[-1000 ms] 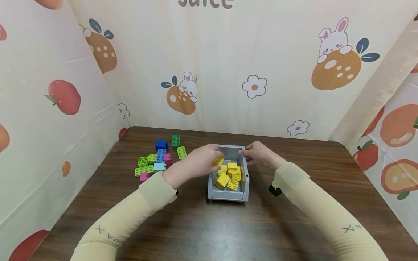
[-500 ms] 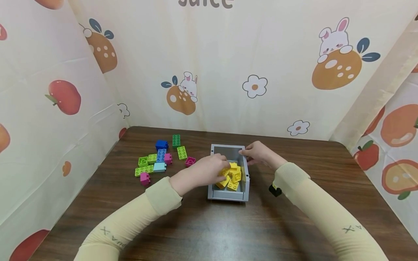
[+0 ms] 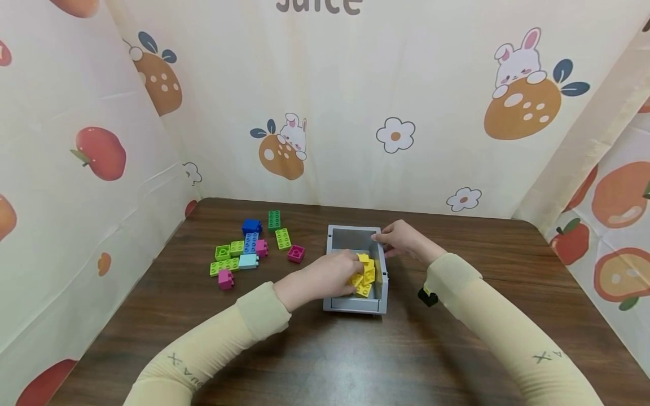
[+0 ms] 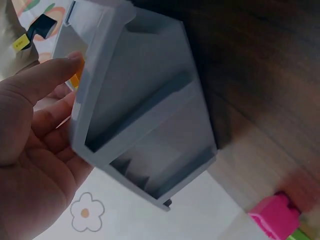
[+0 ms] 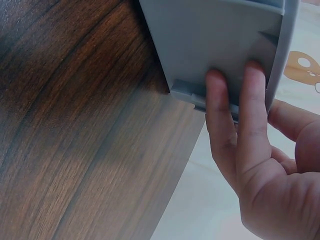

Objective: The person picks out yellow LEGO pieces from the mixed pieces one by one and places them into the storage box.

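A grey plastic box stands on the table with several yellow building bricks inside. My left hand reaches over the box's left wall; its fingers are down among the bricks. In the left wrist view, a yellow brick shows at the thumb tip, mostly hidden behind the wall, and the thumb and fingers pinch it. My right hand grips the right wall near the back corner. Two of its fingers press flat on the wall's outer face in the right wrist view.
Left of the box lie several loose bricks: a magenta brick, another magenta brick, a light blue brick, a blue brick, a lime brick and a dark green brick. A printed curtain hangs behind the table.
My left hand has come forward, right and down into the box with a yellow brick, uncovering magenta bricks on the table. The right hand keeps its grip on the wall.
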`<state>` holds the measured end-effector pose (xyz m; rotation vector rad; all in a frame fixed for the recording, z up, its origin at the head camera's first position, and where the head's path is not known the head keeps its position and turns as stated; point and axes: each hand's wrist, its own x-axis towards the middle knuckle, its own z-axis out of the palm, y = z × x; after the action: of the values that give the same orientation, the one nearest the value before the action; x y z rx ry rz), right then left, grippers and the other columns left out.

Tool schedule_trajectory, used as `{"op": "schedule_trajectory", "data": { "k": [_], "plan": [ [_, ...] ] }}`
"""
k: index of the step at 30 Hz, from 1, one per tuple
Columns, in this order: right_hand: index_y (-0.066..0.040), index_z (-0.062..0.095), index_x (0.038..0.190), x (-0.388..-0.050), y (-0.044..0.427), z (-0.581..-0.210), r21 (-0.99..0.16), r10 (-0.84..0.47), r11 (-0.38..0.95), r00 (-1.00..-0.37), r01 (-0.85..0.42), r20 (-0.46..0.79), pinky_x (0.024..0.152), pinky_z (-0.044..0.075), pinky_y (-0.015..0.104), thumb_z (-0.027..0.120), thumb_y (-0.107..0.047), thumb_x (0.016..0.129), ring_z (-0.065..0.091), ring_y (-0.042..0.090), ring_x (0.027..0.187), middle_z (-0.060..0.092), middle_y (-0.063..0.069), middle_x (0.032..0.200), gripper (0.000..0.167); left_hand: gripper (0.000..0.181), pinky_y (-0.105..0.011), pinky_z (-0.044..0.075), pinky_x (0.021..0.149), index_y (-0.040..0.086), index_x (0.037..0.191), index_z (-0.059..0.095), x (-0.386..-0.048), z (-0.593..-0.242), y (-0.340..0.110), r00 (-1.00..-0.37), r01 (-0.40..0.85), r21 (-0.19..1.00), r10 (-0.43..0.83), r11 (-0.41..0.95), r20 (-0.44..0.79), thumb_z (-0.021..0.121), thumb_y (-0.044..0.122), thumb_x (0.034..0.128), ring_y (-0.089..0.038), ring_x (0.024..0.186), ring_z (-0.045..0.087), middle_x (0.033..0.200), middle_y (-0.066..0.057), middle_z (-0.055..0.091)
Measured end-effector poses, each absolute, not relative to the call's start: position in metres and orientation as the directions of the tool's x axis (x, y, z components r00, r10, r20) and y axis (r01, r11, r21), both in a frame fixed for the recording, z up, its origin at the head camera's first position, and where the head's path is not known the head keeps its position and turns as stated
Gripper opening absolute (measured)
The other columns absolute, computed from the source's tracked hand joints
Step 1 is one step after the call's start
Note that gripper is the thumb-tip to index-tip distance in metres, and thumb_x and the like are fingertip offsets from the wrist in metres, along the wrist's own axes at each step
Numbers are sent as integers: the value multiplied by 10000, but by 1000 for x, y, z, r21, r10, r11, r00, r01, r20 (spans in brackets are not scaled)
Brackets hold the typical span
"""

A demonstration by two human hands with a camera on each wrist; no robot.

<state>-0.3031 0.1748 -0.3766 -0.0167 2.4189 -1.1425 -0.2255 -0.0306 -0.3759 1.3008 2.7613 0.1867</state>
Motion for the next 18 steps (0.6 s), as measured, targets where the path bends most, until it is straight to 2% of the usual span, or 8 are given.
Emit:
{"op": "schedule_trajectory", "data": {
  "k": [9,18],
  "plan": [
    [60,613,1159,-301,173,-375,-736,-202,652,-894,182,-400,724,575,311,581,-232,945,627,180,769,601,125,938,364,329,-231,506,866,135,1103,682,-225,-384,-30,-634,765,127,773,631,-24,743,282,815,-101,952,545,1064,3,638],
    [80,513,1281,-303,175,-379,-743,-184,628,-883,232,-431,739,572,309,575,-252,948,626,194,839,601,176,1063,474,339,-243,481,908,133,1107,686,-224,-392,-28,-612,790,40,791,611,2,743,293,813,-119,973,538,1086,5,646]
  ]
}}
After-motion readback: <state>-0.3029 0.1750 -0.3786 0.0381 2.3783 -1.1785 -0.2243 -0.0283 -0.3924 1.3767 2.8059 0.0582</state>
